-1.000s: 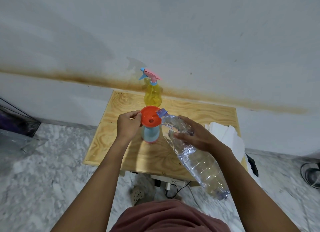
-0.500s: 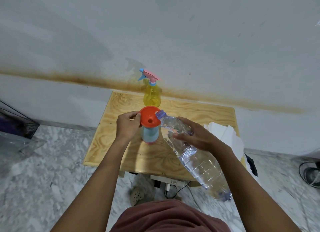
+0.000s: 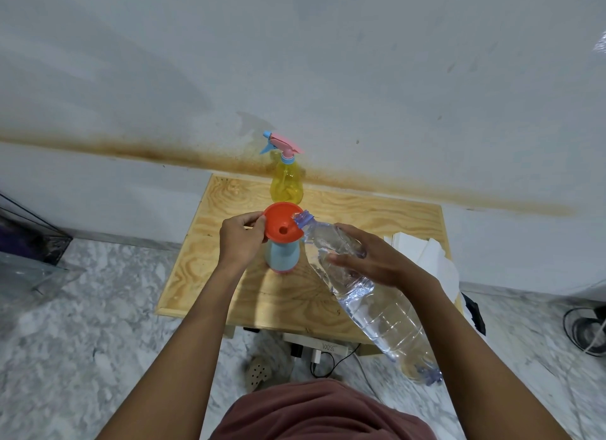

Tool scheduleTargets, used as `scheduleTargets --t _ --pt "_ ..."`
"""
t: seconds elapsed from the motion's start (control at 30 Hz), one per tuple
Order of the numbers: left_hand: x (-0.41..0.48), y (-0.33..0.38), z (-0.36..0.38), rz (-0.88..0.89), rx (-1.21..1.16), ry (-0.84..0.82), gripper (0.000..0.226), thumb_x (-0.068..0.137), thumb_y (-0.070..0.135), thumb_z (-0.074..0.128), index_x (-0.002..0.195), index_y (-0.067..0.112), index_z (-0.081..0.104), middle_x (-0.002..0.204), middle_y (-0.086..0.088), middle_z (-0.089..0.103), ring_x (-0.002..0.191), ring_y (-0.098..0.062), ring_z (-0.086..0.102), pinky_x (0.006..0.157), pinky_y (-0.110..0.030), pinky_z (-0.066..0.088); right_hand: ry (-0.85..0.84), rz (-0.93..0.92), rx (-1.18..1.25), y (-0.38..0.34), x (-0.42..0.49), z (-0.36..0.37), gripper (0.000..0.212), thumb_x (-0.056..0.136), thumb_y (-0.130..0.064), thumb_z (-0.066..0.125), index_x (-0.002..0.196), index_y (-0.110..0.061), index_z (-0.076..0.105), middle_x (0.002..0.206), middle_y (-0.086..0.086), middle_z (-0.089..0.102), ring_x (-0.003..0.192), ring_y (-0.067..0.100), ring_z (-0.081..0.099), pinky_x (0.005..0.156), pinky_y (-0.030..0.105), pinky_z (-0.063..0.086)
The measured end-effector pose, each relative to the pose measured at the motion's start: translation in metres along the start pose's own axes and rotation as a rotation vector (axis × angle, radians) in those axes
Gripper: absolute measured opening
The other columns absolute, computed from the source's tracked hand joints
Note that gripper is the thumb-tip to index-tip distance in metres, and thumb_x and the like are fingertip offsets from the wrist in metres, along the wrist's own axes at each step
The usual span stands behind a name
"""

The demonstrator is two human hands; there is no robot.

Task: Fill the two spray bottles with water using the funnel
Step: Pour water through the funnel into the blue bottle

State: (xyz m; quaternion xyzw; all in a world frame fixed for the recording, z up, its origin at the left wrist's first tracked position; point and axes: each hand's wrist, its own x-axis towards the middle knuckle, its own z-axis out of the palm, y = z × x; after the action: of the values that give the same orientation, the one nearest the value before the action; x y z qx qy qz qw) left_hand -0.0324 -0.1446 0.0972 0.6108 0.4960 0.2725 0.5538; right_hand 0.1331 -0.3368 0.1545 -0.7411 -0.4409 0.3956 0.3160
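- Overhead, a person's left hand (image 3: 241, 241) steadies an orange funnel (image 3: 282, 223), with thumb and curled fingertips pinching its left rim.
- The funnel sits in the neck of a pale blue spray bottle (image 3: 282, 256), which stands upright near the middle of a plywood table (image 3: 377, 216) with no trigger head on it.
- The right hand (image 3: 370, 259) grips a large clear water bottle (image 3: 377, 305) near its shoulder, fingers spread and wrapped over the top of the crumpled plastic.
- The water bottle is tilted, its blue-ringed mouth resting at the funnel's right rim and its base hanging low past the table's near edge; whether water is flowing cannot be told.
- A yellow spray bottle (image 3: 286, 180), fitted with a pink-and-blue trigger head, stands upright at the back of the table, close to the wall and apart from both hands.
- White paper sheets (image 3: 423, 249) lie at the table's right side.
- A white power strip (image 3: 323, 347) sits on the marble floor under the table, and a rusty brown stain (image 3: 131, 149) runs along the wall behind.
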Motion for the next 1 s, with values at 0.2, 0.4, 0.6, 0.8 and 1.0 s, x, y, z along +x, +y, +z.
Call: scheduleTargets --t 0.2,0.4,0.6,0.8,1.0 --pt "0.000 0.000 0.000 0.001 -0.011 -0.002 0.021 0.095 0.012 0.064 0.111 0.003 0.075 0.096 -0.004 0.073 0.087 -0.025 0.073 0.080 -0.044 0.062 -0.008 0.002 -0.003 0.007 0.004 0.001 0.051 0.081 -0.057 0.068 0.124 -0.062 0.043 0.114 -0.020 0.065 0.090 -0.005 0.068 0.072 0.014 0.050" --pt "0.000 0.000 0.001 0.009 -0.007 -0.001 0.020 0.095 0.012 0.064 0.110 0.004 0.075 0.096 -0.004 0.074 0.085 -0.023 0.073 0.080 -0.043 0.062 -0.008 0.017 -0.016 0.007 0.006 0.001 0.052 0.083 -0.054 0.068 0.128 -0.059 0.042 0.115 -0.020 0.065 0.089 -0.008 0.067 0.070 0.013 0.049" --pt "-0.001 0.002 0.000 0.010 -0.004 0.003 0.020 0.095 0.010 0.064 0.110 0.003 0.075 0.094 -0.005 0.073 0.089 -0.027 0.073 0.079 -0.042 0.062 -0.006 0.012 -0.032 0.006 0.008 0.000 0.046 0.082 -0.057 0.068 0.118 -0.069 0.042 0.113 -0.030 0.061 0.097 -0.009 0.065 0.078 0.015 0.049" --pt "-0.002 0.003 0.000 0.018 0.014 0.000 0.021 0.095 0.010 0.063 0.111 0.003 0.074 0.096 -0.007 0.073 0.089 -0.028 0.073 0.079 -0.042 0.062 0.000 -0.008 -0.039 0.007 0.007 0.001 0.067 0.077 -0.065 0.066 0.138 -0.053 0.039 0.124 -0.027 0.052 0.107 0.001 0.060 0.089 0.024 0.051" --pt "-0.002 0.003 0.000 0.001 0.013 -0.005 0.019 0.095 0.011 0.064 0.108 0.005 0.075 0.085 0.002 0.072 0.082 -0.027 0.074 0.081 -0.044 0.062 0.034 -0.061 -0.045 -0.003 -0.002 -0.001 0.054 0.085 -0.049 0.068 0.127 -0.058 0.034 0.104 -0.050 0.042 0.086 -0.032 0.050 0.070 0.001 0.043"
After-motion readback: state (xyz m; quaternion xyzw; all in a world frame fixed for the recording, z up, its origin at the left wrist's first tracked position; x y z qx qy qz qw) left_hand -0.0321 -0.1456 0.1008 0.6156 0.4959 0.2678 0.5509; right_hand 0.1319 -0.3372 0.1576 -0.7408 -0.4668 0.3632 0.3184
